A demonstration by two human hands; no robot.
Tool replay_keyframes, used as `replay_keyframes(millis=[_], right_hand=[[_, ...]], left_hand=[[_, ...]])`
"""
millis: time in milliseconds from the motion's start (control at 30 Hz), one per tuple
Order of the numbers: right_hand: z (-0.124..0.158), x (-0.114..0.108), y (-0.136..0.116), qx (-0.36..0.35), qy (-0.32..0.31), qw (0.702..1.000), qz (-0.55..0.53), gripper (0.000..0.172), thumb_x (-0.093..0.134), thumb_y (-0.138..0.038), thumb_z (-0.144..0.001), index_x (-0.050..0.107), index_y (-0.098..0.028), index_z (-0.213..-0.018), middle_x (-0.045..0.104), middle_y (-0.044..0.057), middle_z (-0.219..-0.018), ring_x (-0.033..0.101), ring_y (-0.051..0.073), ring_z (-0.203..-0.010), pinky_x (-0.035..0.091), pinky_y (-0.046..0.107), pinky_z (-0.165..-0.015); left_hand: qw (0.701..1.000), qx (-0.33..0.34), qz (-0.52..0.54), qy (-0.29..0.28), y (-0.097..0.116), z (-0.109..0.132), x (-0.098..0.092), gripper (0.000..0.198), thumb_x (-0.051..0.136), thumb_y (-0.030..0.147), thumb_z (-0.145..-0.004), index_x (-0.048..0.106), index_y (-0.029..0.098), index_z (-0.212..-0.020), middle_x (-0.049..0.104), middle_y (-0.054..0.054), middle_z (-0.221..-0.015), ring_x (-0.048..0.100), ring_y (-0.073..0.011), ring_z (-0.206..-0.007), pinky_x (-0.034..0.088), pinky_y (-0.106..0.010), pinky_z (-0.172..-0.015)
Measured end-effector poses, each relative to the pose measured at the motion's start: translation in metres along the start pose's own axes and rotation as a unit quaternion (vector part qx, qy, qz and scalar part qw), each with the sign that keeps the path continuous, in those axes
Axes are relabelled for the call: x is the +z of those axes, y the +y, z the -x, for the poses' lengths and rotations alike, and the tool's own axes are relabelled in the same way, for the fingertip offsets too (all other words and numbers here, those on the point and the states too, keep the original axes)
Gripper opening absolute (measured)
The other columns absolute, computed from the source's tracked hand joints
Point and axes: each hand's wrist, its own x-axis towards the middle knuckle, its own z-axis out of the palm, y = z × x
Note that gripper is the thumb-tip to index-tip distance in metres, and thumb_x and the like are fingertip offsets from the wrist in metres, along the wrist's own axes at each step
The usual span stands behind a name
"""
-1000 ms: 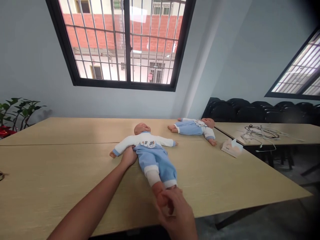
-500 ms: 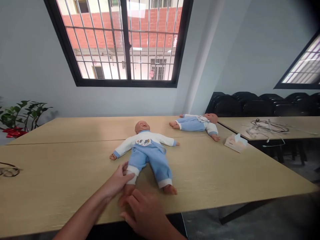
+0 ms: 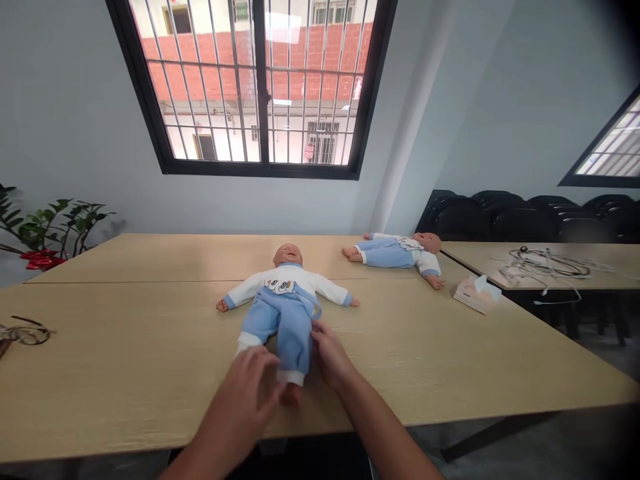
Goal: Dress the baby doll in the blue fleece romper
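Observation:
A baby doll (image 3: pixel 287 297) in a white top and blue trousers with white cuffs lies face up on the table, feet towards me. My right hand (image 3: pixel 331 352) has its fingers closed at the outer side of the doll's right-hand trouser leg (image 3: pixel 294 340); part of the fingers is hidden by the cloth. My left hand (image 3: pixel 245 390) is near the cuffs, slightly blurred, with thumb and fingers apart. It covers the doll's left-hand foot and part of that white cuff (image 3: pixel 249 341). The other foot (image 3: pixel 291 395) shows bare between my hands.
On the table (image 3: pixel 150 373), a second doll (image 3: pixel 393 252) in matching clothes lies at the back right. A tissue box (image 3: pixel 477 295) stands near the right edge, and glasses (image 3: pixel 30 331) lie at the left. Cables (image 3: pixel 547 263) cover part of another table. A potted plant (image 3: pixel 60 223) is at far left.
My left hand has let go of the left-hand leg and moved lower. My right hand has shifted from the left-hand foot up to the right-hand leg, which now lies further left.

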Motion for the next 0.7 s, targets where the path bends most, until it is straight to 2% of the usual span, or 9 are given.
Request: replay_keyframes(millis=[100,167,267,333,433,500,567,700], right_hand=[[-0.008,0.012,-0.001,0.021,-0.011,0.999,-0.031,0.037,0.071,-0.034,-0.076,0.070,-0.018,-0.110,0.078,0.008,-0.099,0.072,0.022,-0.087,0.057,0.031,-0.074],[-0.014,0.016,-0.001,0.006,0.006,1.000,-0.004,0.036,0.072,-0.037,-0.078,0.070,-0.018,-0.108,0.077,0.006,-0.089,0.071,0.021,-0.078,0.057,0.030,-0.068],[-0.022,0.016,0.001,-0.016,0.036,0.998,0.039,0.033,0.072,-0.040,-0.080,0.069,-0.017,-0.103,0.072,0.002,-0.073,0.065,0.017,-0.062,0.053,0.027,-0.056],[-0.029,0.012,0.001,-0.025,0.054,0.997,0.053,0.029,0.070,-0.042,-0.082,0.067,-0.017,-0.098,0.064,-0.002,-0.063,0.057,0.014,-0.051,0.049,0.024,-0.047],[-0.041,-0.001,-0.004,-0.045,0.094,0.991,0.079,0.023,0.067,-0.040,-0.086,0.064,-0.018,-0.094,0.054,-0.006,-0.055,0.048,0.011,-0.042,0.043,0.022,-0.039],[-0.052,-0.011,-0.010,-0.058,0.123,0.986,0.094,0.019,0.066,-0.036,-0.088,0.063,-0.018,-0.094,0.053,-0.006,-0.055,0.048,0.011,-0.041,0.042,0.021,-0.038],[-0.064,-0.022,-0.017,-0.065,0.147,0.982,0.102,0.017,0.065,-0.034,-0.090,0.061,-0.018,-0.095,0.054,-0.006,-0.056,0.050,0.011,-0.041,0.043,0.021,-0.038],[-0.082,-0.035,-0.026,-0.069,0.176,0.976,0.104,0.015,0.061,-0.032,-0.094,0.058,-0.018,-0.095,0.057,-0.003,-0.058,0.054,0.011,-0.043,0.045,0.020,-0.039]], left_hand=[[0.997,0.040,-0.056,-0.015,0.019,0.024,0.027,0.037,0.078,0.029,-0.082,0.065,0.031,-0.117,0.066,-0.009,-0.124,0.064,-0.0331,-0.112,0.056,-0.049,-0.094],[0.996,0.040,-0.082,0.011,0.014,0.032,0.042,0.043,0.077,0.022,-0.081,0.064,0.030,-0.122,0.066,-0.010,-0.124,0.064,-0.0334,-0.113,0.057,-0.049,-0.093],[0.995,0.041,-0.076,0.056,-0.007,0.036,0.051,0.036,0.065,0.016,-0.089,0.065,0.029,-0.123,0.067,-0.010,-0.124,0.066,-0.0303,-0.115,0.057,-0.046,-0.096],[0.995,0.044,-0.052,0.070,-0.021,0.037,0.049,0.030,0.058,0.017,-0.094,0.067,0.029,-0.120,0.069,-0.009,-0.125,0.068,-0.0278,-0.115,0.058,-0.042,-0.097],[0.996,0.025,-0.027,0.082,-0.033,0.041,0.035,0.028,0.059,0.022,-0.096,0.070,0.031,-0.120,0.068,-0.008,-0.135,0.068,-0.0273,-0.120,0.058,-0.040,-0.098],[0.995,-0.015,-0.009,0.100,-0.037,0.047,0.022,0.028,0.063,0.027,-0.094,0.071,0.032,-0.120,0.066,-0.007,-0.140,0.067,-0.0283,-0.123,0.058,-0.041,-0.102],[0.990,-0.056,0.025,0.123,-0.040,0.053,0.009,0.027,0.067,0.032,-0.092,0.073,0.033,-0.117,0.069,-0.005,-0.136,0.068,-0.0290,-0.123,0.057,-0.043,-0.105],[0.974,-0.114,0.118,0.157,-0.043,0.063,-0.007,0.024,0.071,0.038,-0.088,0.076,0.030,-0.110,0.074,-0.006,-0.124,0.071,-0.0287,-0.115,0.064,-0.039,-0.094]])
